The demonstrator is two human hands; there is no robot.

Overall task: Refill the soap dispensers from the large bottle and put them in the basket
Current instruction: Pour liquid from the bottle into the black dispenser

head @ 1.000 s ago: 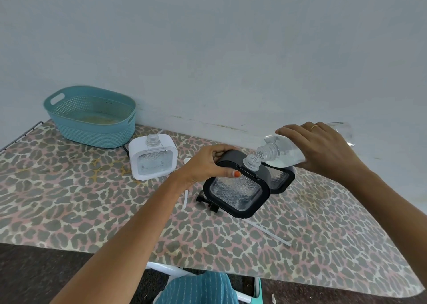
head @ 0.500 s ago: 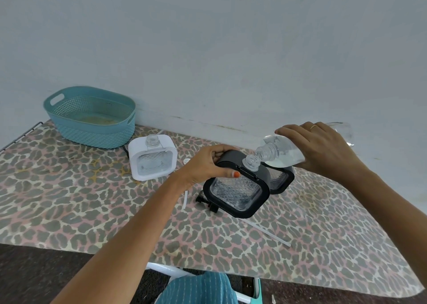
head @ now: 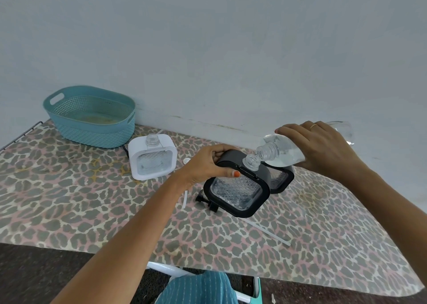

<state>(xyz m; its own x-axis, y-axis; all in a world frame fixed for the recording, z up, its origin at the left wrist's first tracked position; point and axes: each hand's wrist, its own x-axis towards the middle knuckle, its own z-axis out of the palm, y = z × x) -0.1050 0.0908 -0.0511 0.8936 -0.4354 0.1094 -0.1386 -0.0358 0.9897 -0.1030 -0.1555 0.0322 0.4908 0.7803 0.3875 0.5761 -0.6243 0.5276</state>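
Surface: leopard-print table (head: 69, 202) against a pale wall.
Left hand (head: 208, 165): fingers clamped on the top of the black dispenser (head: 238, 188), held tilted near the table's middle.
Right hand (head: 323, 151): wrapped around the large clear bottle (head: 282, 153), tipped with its mouth at the dispenser's open neck.
Second black dispenser (head: 280, 180): just behind the first.
White dispenser (head: 152, 159): uncapped, left of centre.
Basket (head: 92, 118): teal, far left.
Black pump (head: 205, 202): lying beside the held dispenser.
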